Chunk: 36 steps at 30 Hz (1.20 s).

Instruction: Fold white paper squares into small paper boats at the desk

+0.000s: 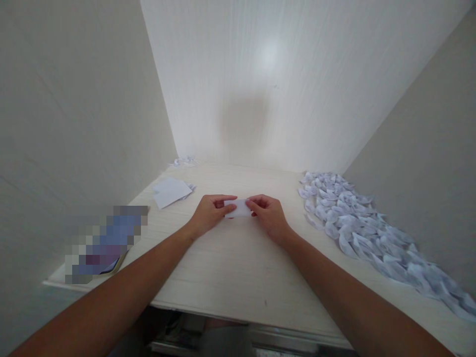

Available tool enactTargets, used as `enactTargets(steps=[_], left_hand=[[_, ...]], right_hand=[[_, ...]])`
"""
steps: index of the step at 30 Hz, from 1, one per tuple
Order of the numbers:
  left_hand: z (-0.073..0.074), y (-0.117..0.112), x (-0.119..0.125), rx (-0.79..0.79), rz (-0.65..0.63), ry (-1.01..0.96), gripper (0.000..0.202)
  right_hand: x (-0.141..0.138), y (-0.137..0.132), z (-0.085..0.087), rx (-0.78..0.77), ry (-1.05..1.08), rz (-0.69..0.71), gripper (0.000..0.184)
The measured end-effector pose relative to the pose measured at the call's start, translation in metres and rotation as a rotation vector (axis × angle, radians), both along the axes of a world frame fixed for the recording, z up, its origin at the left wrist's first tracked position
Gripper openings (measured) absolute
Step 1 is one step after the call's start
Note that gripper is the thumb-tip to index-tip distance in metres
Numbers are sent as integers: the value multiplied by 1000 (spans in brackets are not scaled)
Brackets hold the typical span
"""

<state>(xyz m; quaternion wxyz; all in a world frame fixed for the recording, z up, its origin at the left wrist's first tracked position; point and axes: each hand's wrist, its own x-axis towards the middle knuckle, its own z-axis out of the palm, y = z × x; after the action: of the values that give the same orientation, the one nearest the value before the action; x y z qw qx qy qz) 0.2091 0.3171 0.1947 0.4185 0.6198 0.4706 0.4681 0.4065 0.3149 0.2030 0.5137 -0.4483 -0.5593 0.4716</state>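
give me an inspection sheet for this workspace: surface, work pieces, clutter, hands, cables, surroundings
Surface: pale tabletop, with a small dark mark towards the front
Work pieces: white slip held up; flat white sheets at left; heaped white curled pieces along the right
Clutter: pixelated item at left, unidentifiable; small white bits at back left
Hands: left hand and right hand pinch opposite ends of the slip
Cables: nothing seen
Surroundings: pale back wall bearing a shadow; side walls left and right
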Motion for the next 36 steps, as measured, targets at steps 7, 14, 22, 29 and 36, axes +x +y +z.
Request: enactTargets(steps=[7, 14, 22, 29, 36], left_hand=[[-5, 3, 0, -19, 4, -25, 52], [-9, 6, -1, 5, -27, -51, 48], [-3, 3, -1, 40, -6, -15, 42], [0, 1, 0, 9, -5, -24, 44], [-1, 2, -1, 43, -1, -31, 41]], right_hand=[[1, 2, -2, -16, 15, 10, 31], [0, 3, -3, -12, -1, 3, 30], [1, 3, -2, -18, -22, 3, 33], [0, 2, -2, -42, -11, -7, 30], [-1, 2, -2, -77, 24, -11, 28]])
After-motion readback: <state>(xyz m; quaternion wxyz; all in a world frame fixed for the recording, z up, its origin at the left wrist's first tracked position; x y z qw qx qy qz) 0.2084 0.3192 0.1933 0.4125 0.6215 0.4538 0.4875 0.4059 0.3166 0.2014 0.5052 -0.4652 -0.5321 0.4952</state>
